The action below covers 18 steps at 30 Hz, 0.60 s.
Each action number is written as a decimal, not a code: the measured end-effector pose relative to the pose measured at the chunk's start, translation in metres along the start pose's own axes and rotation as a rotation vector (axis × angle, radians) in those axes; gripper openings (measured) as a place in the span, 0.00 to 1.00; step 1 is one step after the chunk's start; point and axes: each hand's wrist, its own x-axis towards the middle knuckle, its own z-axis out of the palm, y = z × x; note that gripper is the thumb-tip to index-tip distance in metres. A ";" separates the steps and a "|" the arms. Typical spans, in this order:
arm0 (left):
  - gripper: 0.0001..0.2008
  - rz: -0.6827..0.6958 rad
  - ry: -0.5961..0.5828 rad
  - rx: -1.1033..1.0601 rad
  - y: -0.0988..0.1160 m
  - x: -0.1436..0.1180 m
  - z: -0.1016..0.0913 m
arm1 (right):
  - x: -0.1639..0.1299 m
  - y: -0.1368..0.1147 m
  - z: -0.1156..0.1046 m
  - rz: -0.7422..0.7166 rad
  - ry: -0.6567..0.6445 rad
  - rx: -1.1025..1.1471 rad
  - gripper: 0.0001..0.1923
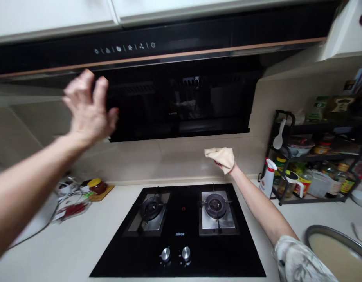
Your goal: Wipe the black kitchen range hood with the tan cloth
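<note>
The word SUPOR reads in pale capitals on the black glass hob (182, 221), between the burners and the two silver knobs, and again, smaller and dimmer, on the dark slanted panel of the range hood (157, 105); a row of white symbols runs along the hood's upper band, the rightmost a power sign; the red and white spray bottle (267, 181) and the jars on the black rack (312, 202) carry labels too small to read.

The cloth (225, 156) is pale cream and matte, crumpled into soft folds; its long axis lies nearly level, the narrower flap pointing left, the fuller part draped over the right hand (232, 170), with one corner hanging downward; it is in front of the tiled wall (181, 158), below the right part of the hood and above the right burner (215, 205); whether it touches the tiles cannot be told.

The right hand's grip is closed around the cloth, much of the hand hidden beneath it; the left hand (89, 105), blurred, is raised at the hood's lower left edge, its grip wide and bare, fingers spread and slightly bent; whether the fingertips touch the hood cannot be told.
</note>
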 end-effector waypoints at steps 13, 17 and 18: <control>0.12 -1.318 -0.423 -1.758 0.175 -0.218 0.176 | -0.051 -0.006 0.151 -0.214 -0.550 -0.558 0.37; 0.16 -1.796 -0.476 -2.222 0.179 -0.222 0.192 | -0.065 0.004 0.212 -0.284 -0.689 -1.093 0.38; 0.15 -1.834 -0.492 -2.256 0.175 -0.226 0.194 | -0.062 0.002 0.220 -0.275 -0.715 -1.121 0.41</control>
